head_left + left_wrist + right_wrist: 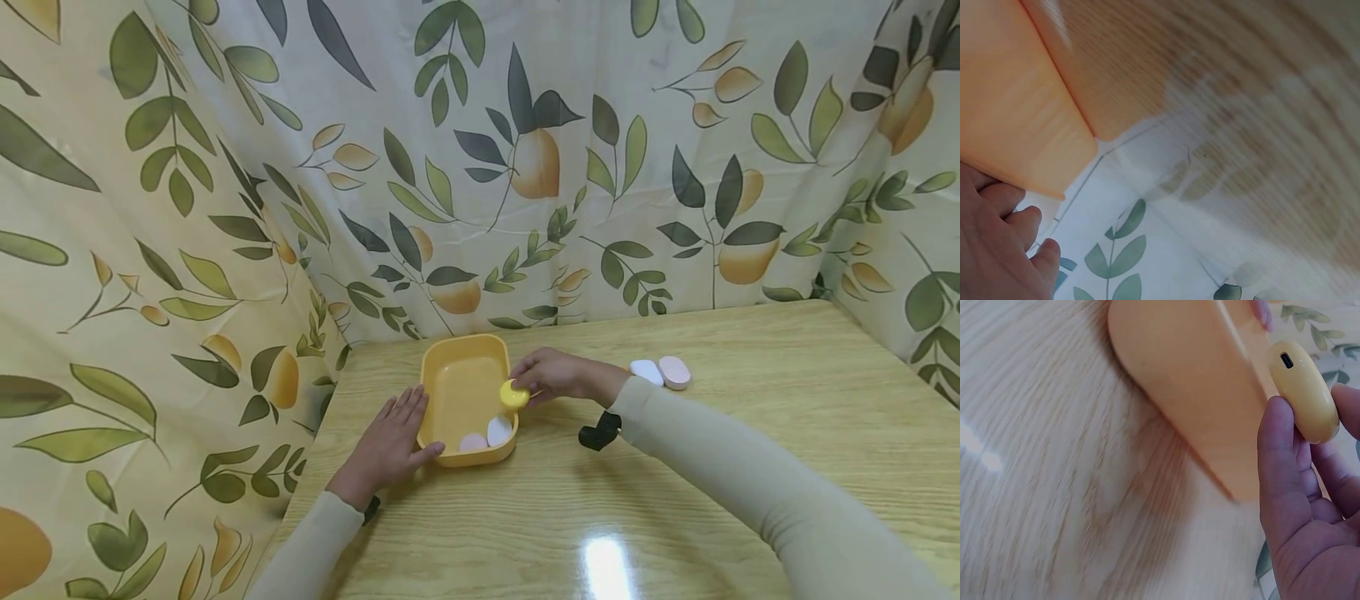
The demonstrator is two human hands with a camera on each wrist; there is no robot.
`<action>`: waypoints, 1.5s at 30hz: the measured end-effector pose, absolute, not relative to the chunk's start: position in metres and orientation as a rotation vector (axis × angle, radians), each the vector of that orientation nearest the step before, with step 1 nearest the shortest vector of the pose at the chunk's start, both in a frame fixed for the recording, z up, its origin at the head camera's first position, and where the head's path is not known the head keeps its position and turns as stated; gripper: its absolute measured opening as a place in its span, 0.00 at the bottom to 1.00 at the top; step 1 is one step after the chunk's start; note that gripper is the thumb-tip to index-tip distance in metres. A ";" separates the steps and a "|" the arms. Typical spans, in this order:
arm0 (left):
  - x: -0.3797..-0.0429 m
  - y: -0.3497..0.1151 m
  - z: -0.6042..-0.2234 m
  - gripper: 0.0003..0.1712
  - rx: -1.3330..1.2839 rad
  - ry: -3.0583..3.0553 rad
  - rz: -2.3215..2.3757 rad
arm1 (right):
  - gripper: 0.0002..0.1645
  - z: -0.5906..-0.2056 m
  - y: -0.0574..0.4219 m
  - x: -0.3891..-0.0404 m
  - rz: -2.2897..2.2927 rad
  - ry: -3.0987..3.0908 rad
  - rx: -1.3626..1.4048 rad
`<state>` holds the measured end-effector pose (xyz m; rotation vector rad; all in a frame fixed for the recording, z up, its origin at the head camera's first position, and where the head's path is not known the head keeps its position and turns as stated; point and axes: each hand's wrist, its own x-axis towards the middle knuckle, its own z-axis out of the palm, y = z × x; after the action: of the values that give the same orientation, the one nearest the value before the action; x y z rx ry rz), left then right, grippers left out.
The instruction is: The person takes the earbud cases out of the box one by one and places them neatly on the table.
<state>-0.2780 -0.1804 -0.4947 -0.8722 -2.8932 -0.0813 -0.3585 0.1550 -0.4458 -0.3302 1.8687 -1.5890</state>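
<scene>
Over the right side of the yellow tray (480, 457), my right hand (558, 375) pinches a yellow earbud case (513, 394) between thumb and fingers. The right wrist view shows the case (1305, 394) as glossy and rounded, with a small charging port facing the camera. My left hand (392, 446) lies with its fingers fairly straight along the tray's left rim, thumb at the near corner. In the left wrist view, its fingertips (1029, 222) are at the tray wall (1016, 100). A pink case (473, 442) and a white case (498, 431) lie inside the tray's near end.
To the right of the tray, a white case (645, 372) and a pink case (675, 372) sit side by side on the wood-grain table (697, 467). A leaf-and-fruit patterned curtain (525, 250) hangs along the back and both sides.
</scene>
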 end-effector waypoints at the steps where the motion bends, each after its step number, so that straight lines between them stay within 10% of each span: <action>1: -0.278 -0.180 -0.495 0.53 -0.871 -2.898 -0.081 | 0.16 -0.446 0.158 -0.358 -1.588 1.873 -0.332; 45: -0.278 -0.181 -0.498 0.53 -0.874 -2.916 -0.171 | 0.19 -0.491 0.245 -0.335 -1.661 1.882 -0.240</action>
<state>-0.2783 -0.1807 -0.4981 -0.8736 -2.9162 -0.1708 -0.3352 0.2450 -0.4909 -0.2396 1.8822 -1.6614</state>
